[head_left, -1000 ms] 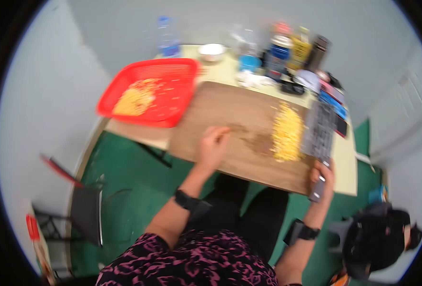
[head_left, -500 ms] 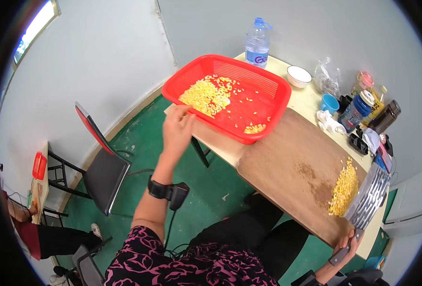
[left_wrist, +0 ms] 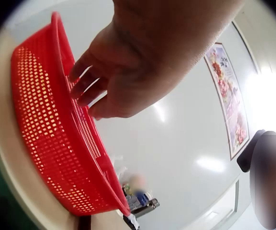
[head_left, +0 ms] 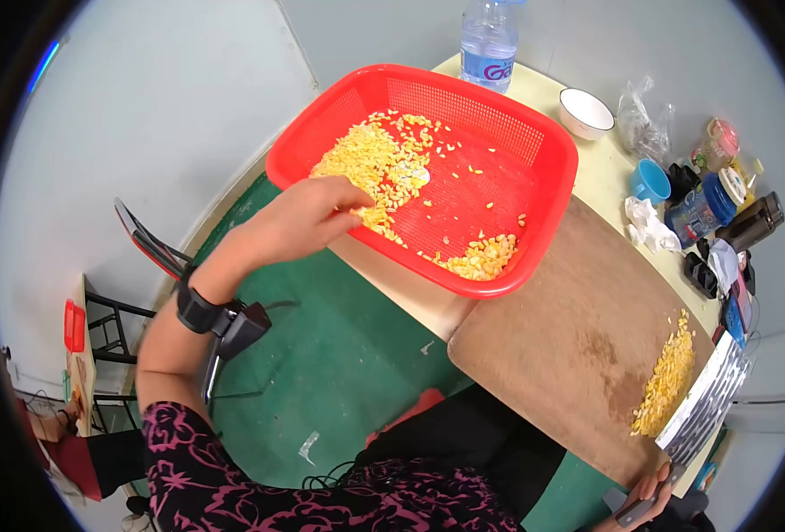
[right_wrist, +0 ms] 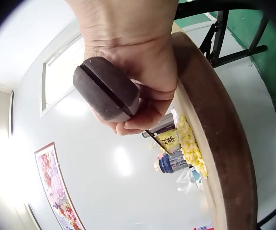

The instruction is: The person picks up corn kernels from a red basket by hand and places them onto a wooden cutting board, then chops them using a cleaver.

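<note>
My left hand reaches over the near-left rim of a red perforated basket. Its fingertips are at the pile of yellow corn kernels inside. The left wrist view shows the fingers loosely bent and spread over the rim. At the far right, my right hand grips the handle of a cleaver. Its broad blade stands on edge beside a strip of yellow kernels on the wooden chopping board. The dark handle butt pokes out of the right fist in the right wrist view.
Along the back of the table stand a water bottle, a white bowl, a blue cup, crumpled tissue and several bottles. A black chair is at the left. Another person shows at the far left edge.
My left hand has moved left off the board and up to the basket, now over its rim. The view has swung left. The right hand still holds the cleaver beside the kernel strip.
</note>
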A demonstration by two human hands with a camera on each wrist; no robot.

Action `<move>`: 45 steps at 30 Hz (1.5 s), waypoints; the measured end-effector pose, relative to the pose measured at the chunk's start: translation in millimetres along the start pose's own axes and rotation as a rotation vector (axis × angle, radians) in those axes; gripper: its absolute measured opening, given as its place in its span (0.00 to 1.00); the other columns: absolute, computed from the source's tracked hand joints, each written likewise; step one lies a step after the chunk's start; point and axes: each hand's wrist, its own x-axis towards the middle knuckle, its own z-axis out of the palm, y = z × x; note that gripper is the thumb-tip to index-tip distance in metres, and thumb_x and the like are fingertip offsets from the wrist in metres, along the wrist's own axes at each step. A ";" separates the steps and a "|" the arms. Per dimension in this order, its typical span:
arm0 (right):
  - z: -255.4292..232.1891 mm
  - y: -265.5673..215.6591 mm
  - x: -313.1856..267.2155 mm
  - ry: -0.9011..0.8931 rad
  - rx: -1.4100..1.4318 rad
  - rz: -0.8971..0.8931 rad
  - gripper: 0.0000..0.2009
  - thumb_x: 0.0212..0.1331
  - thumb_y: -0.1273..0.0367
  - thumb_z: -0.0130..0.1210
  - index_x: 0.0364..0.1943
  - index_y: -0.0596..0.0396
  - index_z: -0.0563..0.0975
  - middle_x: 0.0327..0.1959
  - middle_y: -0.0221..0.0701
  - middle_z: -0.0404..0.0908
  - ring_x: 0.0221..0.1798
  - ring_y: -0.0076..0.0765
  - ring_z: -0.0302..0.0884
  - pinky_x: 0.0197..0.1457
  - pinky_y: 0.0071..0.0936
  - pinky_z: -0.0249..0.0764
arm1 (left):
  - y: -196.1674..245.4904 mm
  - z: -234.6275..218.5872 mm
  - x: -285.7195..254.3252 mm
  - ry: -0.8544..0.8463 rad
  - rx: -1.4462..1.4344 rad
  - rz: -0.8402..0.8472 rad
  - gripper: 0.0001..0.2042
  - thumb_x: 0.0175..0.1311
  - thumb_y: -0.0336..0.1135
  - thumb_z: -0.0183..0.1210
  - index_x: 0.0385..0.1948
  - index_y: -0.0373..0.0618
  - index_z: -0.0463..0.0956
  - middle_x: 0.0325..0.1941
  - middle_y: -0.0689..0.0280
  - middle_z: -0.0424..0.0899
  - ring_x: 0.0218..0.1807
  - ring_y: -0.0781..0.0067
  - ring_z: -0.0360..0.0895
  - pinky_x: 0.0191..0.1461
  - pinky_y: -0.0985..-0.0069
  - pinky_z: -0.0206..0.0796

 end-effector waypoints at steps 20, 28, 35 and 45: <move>76.0 2.6 10.6 0.135 -0.229 0.000 0.10 0.55 0.64 0.55 0.32 0.56 0.71 0.28 0.32 0.73 0.21 0.20 0.61 0.30 0.16 0.64 | 26.8 69.9 127.1 -1.019 -0.063 -0.348 0.14 0.67 0.41 0.51 0.45 0.40 0.73 0.39 0.63 0.79 0.41 0.73 0.76 0.46 0.72 0.70; 77.4 5.4 18.0 0.144 -0.243 0.006 0.10 0.55 0.64 0.55 0.32 0.56 0.71 0.29 0.32 0.73 0.21 0.20 0.61 0.31 0.16 0.65 | 78.7 79.8 134.9 -0.770 -0.518 -0.679 0.16 0.69 0.44 0.46 0.49 0.43 0.69 0.40 0.66 0.76 0.39 0.75 0.75 0.40 0.72 0.75; 73.2 6.2 20.3 0.127 -0.245 -0.002 0.10 0.55 0.63 0.55 0.32 0.55 0.71 0.29 0.33 0.73 0.21 0.20 0.61 0.31 0.17 0.65 | 79.7 102.7 146.1 -0.664 -0.610 -0.603 0.15 0.70 0.45 0.41 0.42 0.47 0.74 0.34 0.65 0.77 0.32 0.75 0.75 0.31 0.73 0.69; 68.7 2.1 21.1 0.111 -0.259 -0.020 0.11 0.54 0.63 0.55 0.32 0.55 0.71 0.30 0.33 0.73 0.21 0.21 0.61 0.32 0.17 0.66 | 42.5 156.2 163.1 -0.601 -0.689 -0.559 0.12 0.64 0.35 0.42 0.35 0.47 0.76 0.26 0.66 0.80 0.24 0.73 0.77 0.23 0.68 0.69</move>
